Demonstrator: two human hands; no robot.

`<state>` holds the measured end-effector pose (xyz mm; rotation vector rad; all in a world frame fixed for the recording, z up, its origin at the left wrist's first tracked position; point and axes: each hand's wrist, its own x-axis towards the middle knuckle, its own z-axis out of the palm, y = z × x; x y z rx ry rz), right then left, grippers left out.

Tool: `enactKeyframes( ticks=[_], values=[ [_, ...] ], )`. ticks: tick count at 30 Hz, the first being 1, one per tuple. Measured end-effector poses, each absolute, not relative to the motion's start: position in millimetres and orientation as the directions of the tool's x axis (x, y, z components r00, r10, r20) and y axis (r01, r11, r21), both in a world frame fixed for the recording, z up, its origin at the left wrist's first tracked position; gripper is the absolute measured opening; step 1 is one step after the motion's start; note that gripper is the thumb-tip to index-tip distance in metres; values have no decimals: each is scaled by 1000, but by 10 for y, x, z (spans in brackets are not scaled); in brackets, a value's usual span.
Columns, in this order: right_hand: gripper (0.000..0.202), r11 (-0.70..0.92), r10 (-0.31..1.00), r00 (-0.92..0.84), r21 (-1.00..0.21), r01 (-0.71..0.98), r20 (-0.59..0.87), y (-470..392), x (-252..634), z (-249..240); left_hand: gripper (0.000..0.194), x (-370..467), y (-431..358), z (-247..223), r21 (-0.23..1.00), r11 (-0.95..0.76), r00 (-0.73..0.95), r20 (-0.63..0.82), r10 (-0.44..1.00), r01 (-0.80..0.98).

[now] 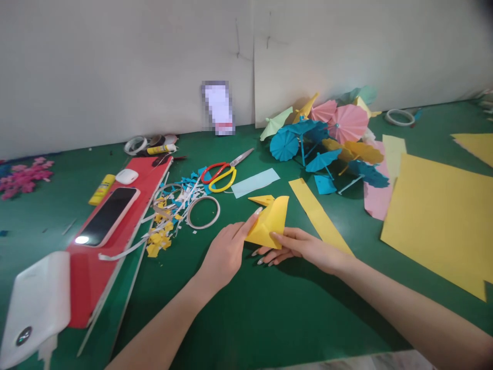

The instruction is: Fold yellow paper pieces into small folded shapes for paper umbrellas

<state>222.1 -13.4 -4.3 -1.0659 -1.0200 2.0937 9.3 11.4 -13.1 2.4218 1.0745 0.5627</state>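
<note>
A folded piece of yellow paper [268, 226] is held between both hands, just above the green table. My left hand [228, 250] grips its left edge, with the index finger lying along the paper. At its lower right corner, my right hand [295, 245] pinches it, thumb on top and the other fingers underneath. Right behind it lies a small pointed yellow paper piece [262, 200]; whether the two are joined I cannot tell. A yellow paper strip [319, 216] is close to my right hand, and a light blue strip [256, 182] rests farther back.
Scissors [222, 173], a tape roll [203, 213] and paper scraps [159, 237] lie to the left. Beyond them are a phone [110, 215] on a red board [87, 288] and a white power bank [38, 303]. Paper umbrellas [348, 123] and yellow sheets [442, 221] occupy the right.
</note>
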Motion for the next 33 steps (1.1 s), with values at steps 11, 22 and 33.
enactKeyframes(
  ticks=[11,22,33],
  values=[
    [45,-478,750,-594,-859,-183,-291,-154,2250,67,55,69,180,-190,445,-741,736,229,637,503],
    [45,-361,725,-589,-925,115,-356,-197,2212,0,58,79,145,139,873,-248,612,-71,788,420],
    [38,-401,791,-453,-908,124,-411,-284,2101,16,22,220,106,116,950,155,505,-278,817,273]
  ],
)
